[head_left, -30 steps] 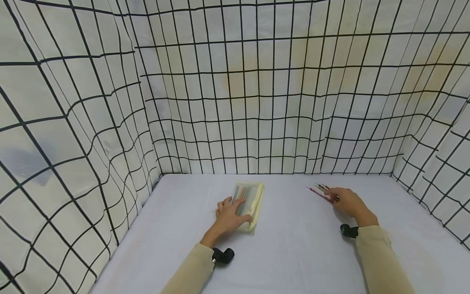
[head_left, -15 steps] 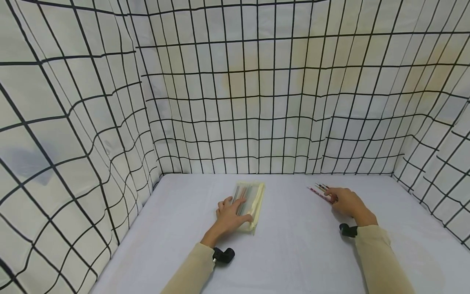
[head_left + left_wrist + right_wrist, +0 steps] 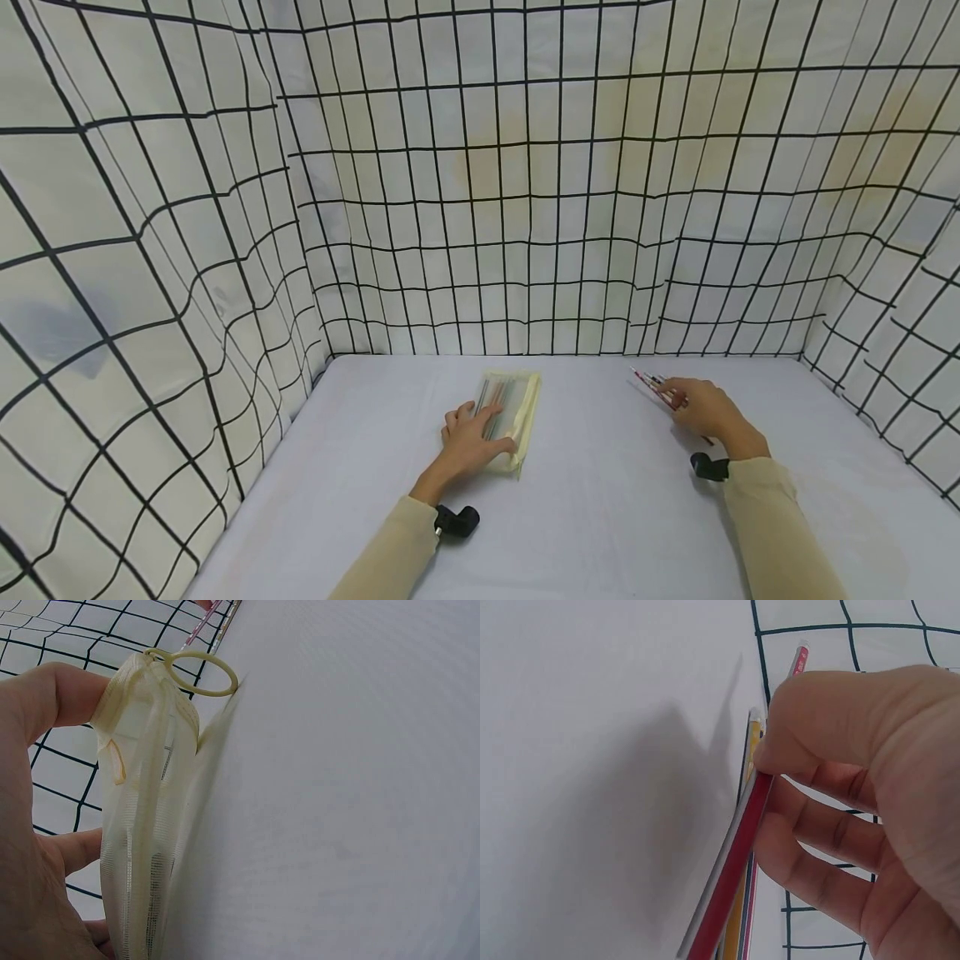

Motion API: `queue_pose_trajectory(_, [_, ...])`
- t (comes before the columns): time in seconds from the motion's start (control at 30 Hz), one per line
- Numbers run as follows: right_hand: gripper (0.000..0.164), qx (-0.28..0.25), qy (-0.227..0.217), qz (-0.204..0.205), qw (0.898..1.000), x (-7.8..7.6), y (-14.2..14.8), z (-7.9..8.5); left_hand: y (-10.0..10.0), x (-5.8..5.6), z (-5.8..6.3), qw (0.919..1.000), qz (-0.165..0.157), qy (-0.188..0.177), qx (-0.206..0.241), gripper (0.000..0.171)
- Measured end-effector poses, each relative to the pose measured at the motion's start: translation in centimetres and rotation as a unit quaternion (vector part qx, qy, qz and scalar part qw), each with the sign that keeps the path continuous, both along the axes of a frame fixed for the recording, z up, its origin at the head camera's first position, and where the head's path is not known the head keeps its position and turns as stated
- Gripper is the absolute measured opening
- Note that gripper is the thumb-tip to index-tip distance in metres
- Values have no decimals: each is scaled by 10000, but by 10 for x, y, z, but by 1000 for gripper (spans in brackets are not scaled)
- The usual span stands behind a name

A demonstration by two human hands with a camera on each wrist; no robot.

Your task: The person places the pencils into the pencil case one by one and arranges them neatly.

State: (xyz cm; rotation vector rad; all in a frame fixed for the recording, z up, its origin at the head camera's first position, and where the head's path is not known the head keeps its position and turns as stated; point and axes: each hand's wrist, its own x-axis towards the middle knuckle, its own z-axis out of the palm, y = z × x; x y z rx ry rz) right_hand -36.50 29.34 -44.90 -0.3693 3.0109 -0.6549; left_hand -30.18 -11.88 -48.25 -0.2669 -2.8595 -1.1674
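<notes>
A translucent cream zip pouch (image 3: 527, 408) with thin, stick-like contents lies on the table at centre. My left hand (image 3: 467, 435) rests across it with spread fingers, the thumb at the zipper edge; a ring-shaped zipper pull (image 3: 214, 694) hangs off one end. To the right, my right hand (image 3: 707, 410) pinches a red-and-silver striped pencil (image 3: 739, 847) between thumb and fingers, tilted over the table. Close beside that pencil are a yellow pencil (image 3: 754, 735) and other slim pencils, partly covered by the hand and the red one.
A white cloth (image 3: 585, 517) covers the table. Black grid netting (image 3: 555, 200) in front of white sheeting walls the back and both sides. Each wrist wears a small black camera, such as the left one (image 3: 459, 522).
My right hand has shifted slightly left and away from me. The red pencil has turned in its grip, its near end now showing below the hand. My left hand and the pouch stay put.
</notes>
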Motion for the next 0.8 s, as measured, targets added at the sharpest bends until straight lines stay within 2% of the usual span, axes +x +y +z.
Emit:
queue_pose_trajectory(0.2, [53,-418,30,95,9991,-1,-1,3,0,-1,-1,10000,-17,9,25,80])
queue_pose_trajectory(0.4, [54,-901,-126,12,9958,-3,-4,2,0,-2,-2,10000,8,23,-51,80])
queue_pose_trajectory(0.8, [56,-1904,-439,176,9806,-3,-14,3,-1,-1,-2,10000,-65,47,29,78])
